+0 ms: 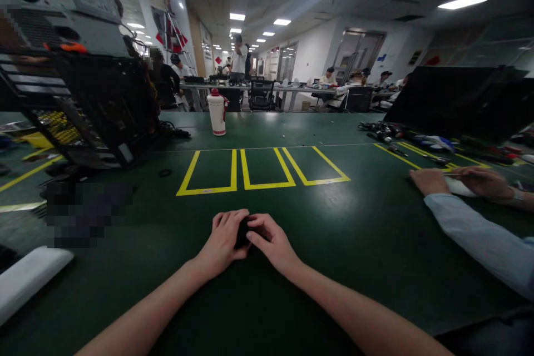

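Both of my hands meet around a small black object [242, 233] on the green table [334, 267]; my fingers cover most of it, so its kind does not show. From the left, my left hand [224, 236] wraps over its side and top. My right hand [273, 239] curls against its other side, thumb and fingertips touching it. Just beyond my hands, yellow tape outlines [267, 184] mark three areas on the tabletop.
A white bottle with a red cap [217, 114] stands at the back. An open black computer case [104, 105] is at left, near a white object [33, 278]. At right are a co-worker's hands [429, 182], cables, tools and a dark monitor [454, 100].
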A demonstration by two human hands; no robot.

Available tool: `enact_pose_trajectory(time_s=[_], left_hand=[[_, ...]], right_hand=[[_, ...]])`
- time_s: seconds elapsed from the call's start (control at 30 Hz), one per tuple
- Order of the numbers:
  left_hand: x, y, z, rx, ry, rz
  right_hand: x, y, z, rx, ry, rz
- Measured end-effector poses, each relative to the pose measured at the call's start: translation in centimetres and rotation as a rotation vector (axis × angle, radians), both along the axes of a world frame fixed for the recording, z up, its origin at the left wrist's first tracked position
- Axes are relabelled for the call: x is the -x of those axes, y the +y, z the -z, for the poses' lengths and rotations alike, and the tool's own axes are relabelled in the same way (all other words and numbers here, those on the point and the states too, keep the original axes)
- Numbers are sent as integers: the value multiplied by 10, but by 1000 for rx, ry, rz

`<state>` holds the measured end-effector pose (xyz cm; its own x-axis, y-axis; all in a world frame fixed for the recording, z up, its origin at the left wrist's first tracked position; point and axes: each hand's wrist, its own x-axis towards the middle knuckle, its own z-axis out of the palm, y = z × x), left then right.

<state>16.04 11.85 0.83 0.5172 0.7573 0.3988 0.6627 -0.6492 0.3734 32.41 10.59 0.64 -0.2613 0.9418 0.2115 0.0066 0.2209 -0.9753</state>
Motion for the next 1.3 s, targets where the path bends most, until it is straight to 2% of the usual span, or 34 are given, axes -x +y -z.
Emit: enact_pose_trajectory(time_s=[0.23,0.53,0.83,1.03,1.3], left_hand=[[4,-4,1,-32,-6,37],[6,-14,-9,-1,35,36],[5,-11,3,-41,5,18],[3,-13,4,-33,2,10],[4,-17,3,-27,1,16]], right_hand=[[2,-2,-3,35,-26,-16],[-2,-5,0,43,38,-163],[-5,-3,0,50,-31,-147],[-6,-2,5,-35,-2,-181],[-6,-2,3,37,-3,-175]])
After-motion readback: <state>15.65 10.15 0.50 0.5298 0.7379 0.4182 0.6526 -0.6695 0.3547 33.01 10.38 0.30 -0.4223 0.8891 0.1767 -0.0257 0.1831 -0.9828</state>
